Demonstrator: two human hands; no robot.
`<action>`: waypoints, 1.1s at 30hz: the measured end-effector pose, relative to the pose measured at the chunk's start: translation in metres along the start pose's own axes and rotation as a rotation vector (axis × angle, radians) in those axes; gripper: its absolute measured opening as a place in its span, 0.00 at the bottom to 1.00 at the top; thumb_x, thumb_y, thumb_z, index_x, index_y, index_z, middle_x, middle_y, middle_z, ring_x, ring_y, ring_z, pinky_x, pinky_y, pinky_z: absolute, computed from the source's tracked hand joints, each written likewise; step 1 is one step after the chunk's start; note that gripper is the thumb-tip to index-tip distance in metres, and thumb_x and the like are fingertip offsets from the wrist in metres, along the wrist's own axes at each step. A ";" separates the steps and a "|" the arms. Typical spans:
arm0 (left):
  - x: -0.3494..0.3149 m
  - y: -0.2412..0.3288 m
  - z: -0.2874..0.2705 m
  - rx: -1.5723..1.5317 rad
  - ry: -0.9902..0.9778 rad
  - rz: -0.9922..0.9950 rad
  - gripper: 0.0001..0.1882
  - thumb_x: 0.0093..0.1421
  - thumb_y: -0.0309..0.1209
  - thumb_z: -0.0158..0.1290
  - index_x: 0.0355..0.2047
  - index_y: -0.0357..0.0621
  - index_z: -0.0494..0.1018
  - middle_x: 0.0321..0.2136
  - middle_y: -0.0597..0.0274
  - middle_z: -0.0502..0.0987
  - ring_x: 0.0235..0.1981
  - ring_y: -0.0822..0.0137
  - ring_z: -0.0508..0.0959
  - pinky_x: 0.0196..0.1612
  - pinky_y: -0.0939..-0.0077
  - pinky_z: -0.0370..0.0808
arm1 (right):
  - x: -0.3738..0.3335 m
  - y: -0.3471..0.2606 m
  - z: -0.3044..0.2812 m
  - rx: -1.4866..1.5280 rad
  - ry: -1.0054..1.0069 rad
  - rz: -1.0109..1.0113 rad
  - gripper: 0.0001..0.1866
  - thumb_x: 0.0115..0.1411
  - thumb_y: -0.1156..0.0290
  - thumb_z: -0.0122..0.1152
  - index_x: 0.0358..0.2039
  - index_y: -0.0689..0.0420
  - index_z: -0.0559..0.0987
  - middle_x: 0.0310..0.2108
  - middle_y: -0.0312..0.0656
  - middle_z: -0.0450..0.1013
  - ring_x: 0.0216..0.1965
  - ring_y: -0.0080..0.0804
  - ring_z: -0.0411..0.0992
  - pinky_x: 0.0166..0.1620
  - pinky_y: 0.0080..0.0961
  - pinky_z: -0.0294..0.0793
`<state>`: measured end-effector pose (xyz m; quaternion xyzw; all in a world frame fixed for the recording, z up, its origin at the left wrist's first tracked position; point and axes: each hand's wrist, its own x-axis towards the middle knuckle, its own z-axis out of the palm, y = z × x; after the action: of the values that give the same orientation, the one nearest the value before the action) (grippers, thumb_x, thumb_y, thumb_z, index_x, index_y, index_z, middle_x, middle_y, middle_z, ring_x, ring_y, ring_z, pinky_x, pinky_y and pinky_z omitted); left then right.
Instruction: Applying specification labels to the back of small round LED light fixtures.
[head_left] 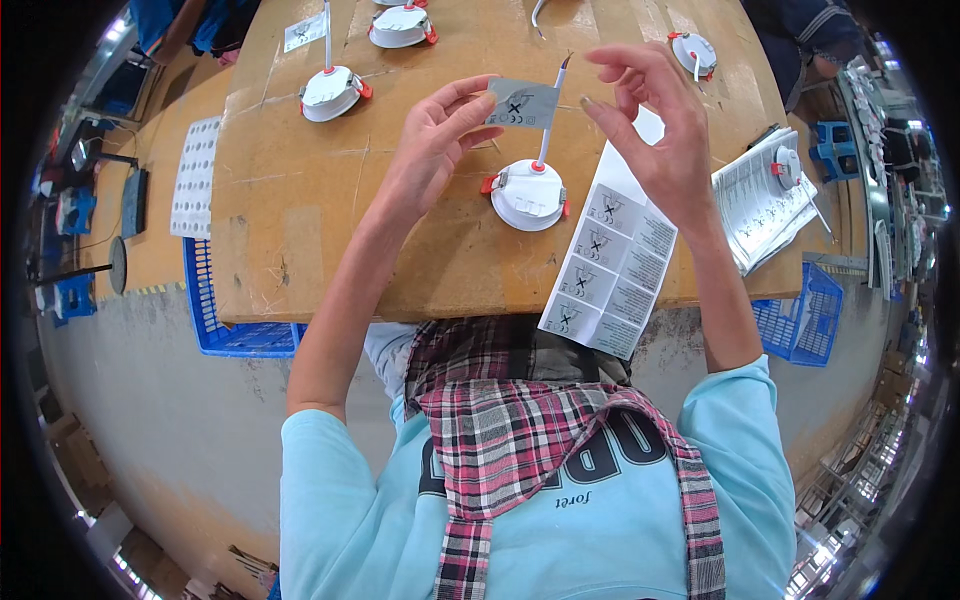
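My left hand [432, 140] pinches a small silver label [524, 104] between thumb and fingers. The label lies against the upright white cable [546, 146] of a round white downlight [528, 197], which rests on the table and has red-tipped spring clips at its sides. To the right of the cable my right hand [655, 130] is raised, thumb and fingers apart, with nothing seen between them. Below it a sheet of silver labels [608, 255] overhangs the table's front edge; part of its white backing is bare.
Other downlights [331, 94] stand across the far side of the cardboard-topped table [300, 240]. At right, printed sheets [755, 205] lie stacked with a small white part [787, 166] on top. Blue crates [245, 338] sit below the table, and a person's arm [180, 30] shows at far left.
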<state>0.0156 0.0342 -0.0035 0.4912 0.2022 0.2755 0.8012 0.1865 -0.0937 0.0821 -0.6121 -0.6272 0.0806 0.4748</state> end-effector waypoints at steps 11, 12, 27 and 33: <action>0.011 -0.005 -0.009 -0.103 -0.078 -0.078 0.15 0.65 0.35 0.46 0.45 0.37 0.71 0.40 0.61 0.75 0.42 0.73 0.74 0.49 0.71 0.72 | 0.037 -0.009 0.014 -0.410 -0.317 -0.270 0.16 0.49 0.73 0.64 0.40 0.57 0.75 0.39 0.40 0.67 0.45 0.39 0.65 0.48 0.32 0.66; 0.012 -0.006 -0.010 -0.081 -0.090 -0.076 0.15 0.64 0.35 0.47 0.45 0.37 0.71 0.40 0.62 0.75 0.42 0.73 0.74 0.49 0.72 0.72 | 0.039 -0.012 0.015 -0.462 -0.365 -0.258 0.14 0.48 0.74 0.64 0.38 0.58 0.75 0.38 0.39 0.67 0.45 0.38 0.64 0.47 0.31 0.66; 0.031 -0.001 0.002 0.297 -0.073 0.039 0.11 0.62 0.35 0.51 0.37 0.39 0.75 0.31 0.67 0.77 0.34 0.78 0.75 0.44 0.81 0.72 | 0.043 0.006 -0.006 -0.364 -0.587 -0.480 0.06 0.46 0.78 0.62 0.26 0.58 0.74 0.31 0.35 0.69 0.42 0.33 0.66 0.43 0.28 0.69; 0.045 -0.005 -0.002 0.397 -0.048 0.114 0.11 0.62 0.33 0.51 0.37 0.38 0.76 0.31 0.67 0.77 0.33 0.78 0.75 0.43 0.82 0.72 | 0.037 0.011 -0.016 -0.326 -0.543 -0.556 0.06 0.42 0.77 0.63 0.20 0.57 0.74 0.28 0.35 0.71 0.48 0.36 0.65 0.48 0.32 0.69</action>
<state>0.0501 0.0621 -0.0113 0.6566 0.2056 0.2633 0.6762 0.2128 -0.0676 0.1014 -0.4433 -0.8754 0.0077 0.1928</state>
